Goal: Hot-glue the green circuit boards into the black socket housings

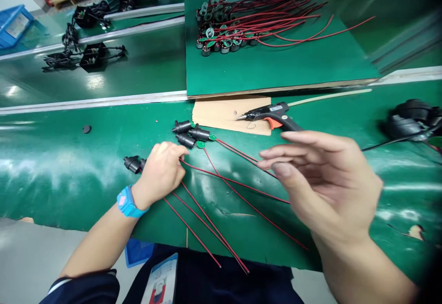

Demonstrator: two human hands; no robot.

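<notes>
Red wires [192, 232] trail from black plugs [199, 133] on your green table [86, 157]. Your left hand [162, 170] bunches over them; what it pinches, I cannot tell. Your right hand [324, 180] hangs loosely spread nearby. Cardboard [221, 111] sits under the glue gun [267, 112], probably to catch drips.

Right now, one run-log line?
left hand: curled at red wire, grip unclear | right hand: open, raised | glue gun: partly on cardboard | black housings: near left hand
</notes>
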